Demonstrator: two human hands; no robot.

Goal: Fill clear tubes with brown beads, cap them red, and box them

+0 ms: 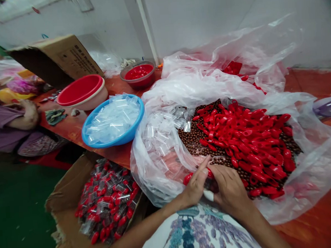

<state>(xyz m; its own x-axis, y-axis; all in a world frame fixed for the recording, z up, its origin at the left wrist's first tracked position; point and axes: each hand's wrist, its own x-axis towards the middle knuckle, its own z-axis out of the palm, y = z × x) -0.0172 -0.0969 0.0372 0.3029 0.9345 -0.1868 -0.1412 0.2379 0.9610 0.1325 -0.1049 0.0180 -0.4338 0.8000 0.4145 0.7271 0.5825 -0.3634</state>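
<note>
Low in the middle, my left hand and my right hand meet over the near edge of a clear plastic bag. Both are closed around a small red plastic piece with something dark below it, mostly hidden by my fingers. A white wrap shows by my right thumb. Another red piece lies against my left fingers. Past my hands, a heap of red spoon-shaped plastic pieces lies on small brown balls. Clear plastic cases are piled left of them.
A blue basin of clear cases stands left, near a red basin and a grey-rimmed bowl. Below the table edge, an open carton holds many red-capped clear cases. Another person's arm is at far left.
</note>
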